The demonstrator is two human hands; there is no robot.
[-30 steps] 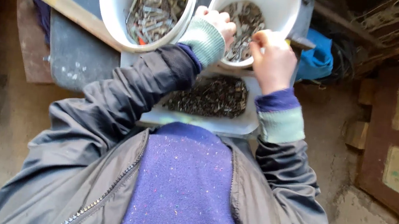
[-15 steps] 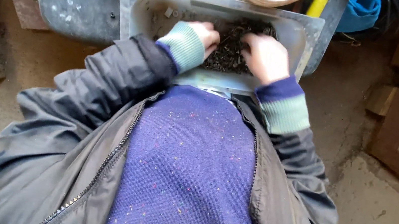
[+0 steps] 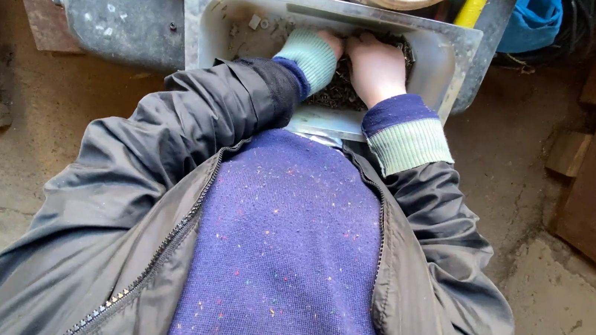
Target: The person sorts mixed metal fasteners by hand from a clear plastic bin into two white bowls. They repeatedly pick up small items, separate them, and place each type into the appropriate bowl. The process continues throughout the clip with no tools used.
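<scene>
I am digging both hands, left (image 3: 331, 44) and right (image 3: 375, 68), into the scrap pile (image 3: 336, 93); tray walls (image 3: 441, 57) are crowding them; whether either grip is clenched, I cannot tell.

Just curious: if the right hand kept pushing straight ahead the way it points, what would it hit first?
Probably the screws it is already buried in, then the tray's far wall. The right hand hides the depth.

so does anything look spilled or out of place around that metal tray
Nothing stands out. Both hands, left and right, are in the dark pile of small metal bits, which stays inside the metal tray.
</scene>
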